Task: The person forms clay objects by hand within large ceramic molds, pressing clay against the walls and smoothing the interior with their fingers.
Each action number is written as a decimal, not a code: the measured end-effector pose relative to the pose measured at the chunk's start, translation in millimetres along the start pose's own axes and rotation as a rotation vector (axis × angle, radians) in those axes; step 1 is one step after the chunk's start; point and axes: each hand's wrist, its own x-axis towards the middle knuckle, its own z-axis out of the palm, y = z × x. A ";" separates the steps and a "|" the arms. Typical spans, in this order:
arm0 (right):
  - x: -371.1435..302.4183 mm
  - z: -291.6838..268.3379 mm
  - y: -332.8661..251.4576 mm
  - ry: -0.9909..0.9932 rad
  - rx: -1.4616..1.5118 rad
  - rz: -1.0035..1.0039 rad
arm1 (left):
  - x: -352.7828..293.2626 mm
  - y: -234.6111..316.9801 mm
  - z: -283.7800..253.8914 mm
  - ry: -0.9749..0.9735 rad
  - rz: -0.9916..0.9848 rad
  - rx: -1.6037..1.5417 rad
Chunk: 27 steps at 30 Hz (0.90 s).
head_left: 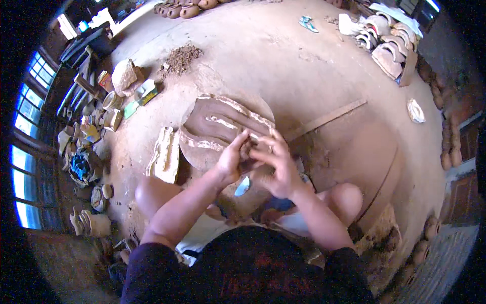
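Note:
My left hand (231,161) and my right hand (277,167) meet in front of me, over the near edge of a round board (195,158). The left fingers are curled inward; whatever lies in them is hidden. Close against them, the right fingers are apart and bent toward the left palm. On the board lies a pale-edged mould lined with brown clay (202,117), with a short pale ridge (223,122) at its middle. Below my hands is a small pale-blue oval piece (242,186).
A pale mould piece (165,156) lies left of the board. A wooden strip (329,119) extends to the right. Clay crumbs (183,60) and a large pale lump (124,77) sit farther left. Curved moulds (392,48) are stacked at far right; brown pots (188,10) stand behind.

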 end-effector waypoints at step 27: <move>22.5 61.0 217.1 -0.352 0.530 0.936 | -26.5 -30.6 -145.7 0.231 0.063 0.038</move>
